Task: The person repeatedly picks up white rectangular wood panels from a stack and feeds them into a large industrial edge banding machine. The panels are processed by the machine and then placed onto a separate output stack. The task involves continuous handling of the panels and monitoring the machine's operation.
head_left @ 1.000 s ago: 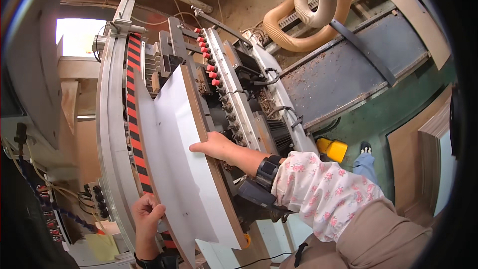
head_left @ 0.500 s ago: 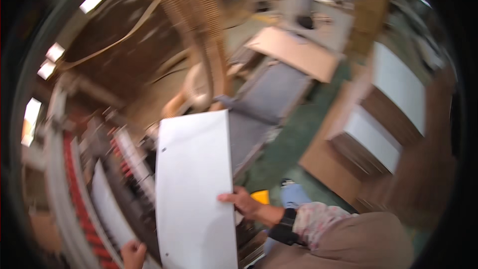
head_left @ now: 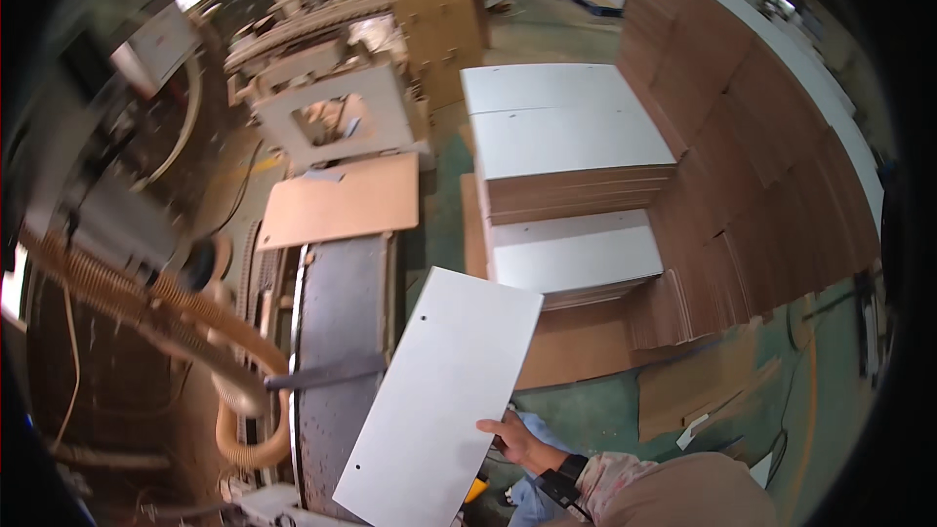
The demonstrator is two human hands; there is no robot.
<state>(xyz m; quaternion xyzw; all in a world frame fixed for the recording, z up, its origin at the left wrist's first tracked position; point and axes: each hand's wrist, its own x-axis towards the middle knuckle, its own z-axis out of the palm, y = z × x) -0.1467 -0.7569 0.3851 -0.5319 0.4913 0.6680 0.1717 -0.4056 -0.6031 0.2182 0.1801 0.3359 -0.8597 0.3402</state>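
Note:
A white rectangular panel (head_left: 444, 390) with two small dark holes near its left edge is in my right hand (head_left: 514, 437). The thumb lies on its white face at the right edge, and the other fingers are hidden behind it. The panel hangs tilted, its top leaning to the right, in front of a dark machine bed (head_left: 337, 371). My left hand is out of the picture.
Stacked white-topped boards (head_left: 571, 141) stand ahead to the right, beside a taller wall of brown-edged stacks (head_left: 752, 137). A tan board (head_left: 342, 200) lies across the machine bed. Ribbed hoses (head_left: 244, 434) curve at the left. Cardboard (head_left: 698, 395) lies on the green floor.
My view has swung to the right, toward the board stacks. The panel has tilted and moved right with my right hand. My left hand, closed near the red-lined machine before, has left the picture.

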